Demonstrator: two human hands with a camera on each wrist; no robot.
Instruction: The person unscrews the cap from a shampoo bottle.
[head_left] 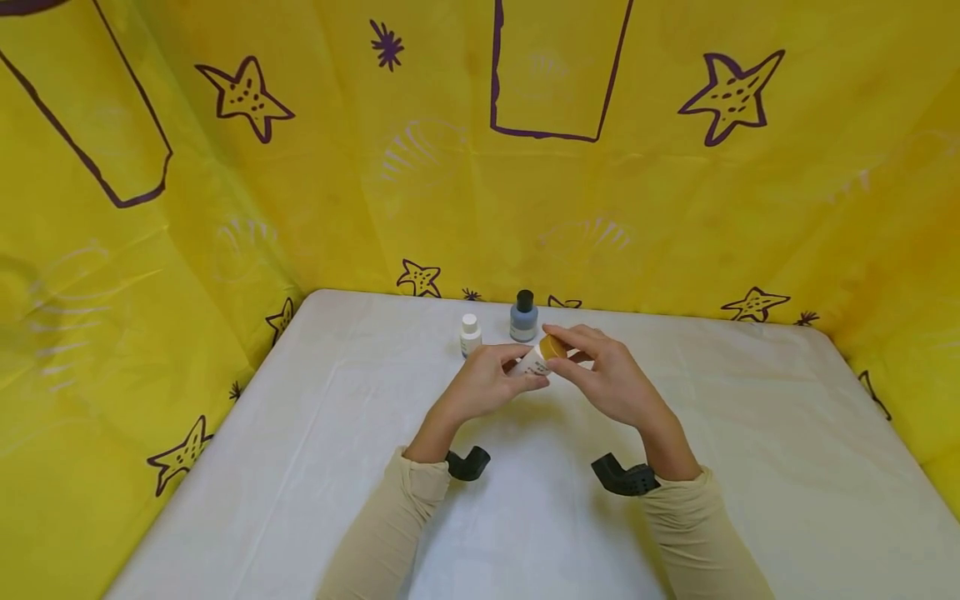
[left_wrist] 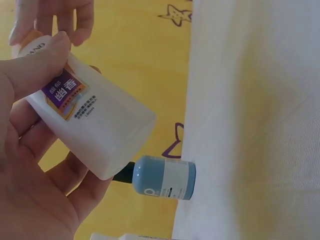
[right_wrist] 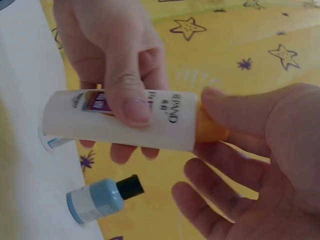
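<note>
My left hand grips a white plastic bottle round its body, thumb across the purple and orange label. The bottle is tilted and held above the table. At its top is an orange cap, which my right hand pinches between thumb and fingers. In the right wrist view the cap sits against the bottle's shoulder; whether it is loose cannot be told. Just beyond the hands stands a blue bottle with a black cap, upright. Left of it, a small white bottle is partly hidden by my left hand.
A white cloth covers the table. Yellow fabric with purple starfish drawings rises behind the table and along both sides. Dark curved wrist mounts stick inward from both forearms, over the tabletop.
</note>
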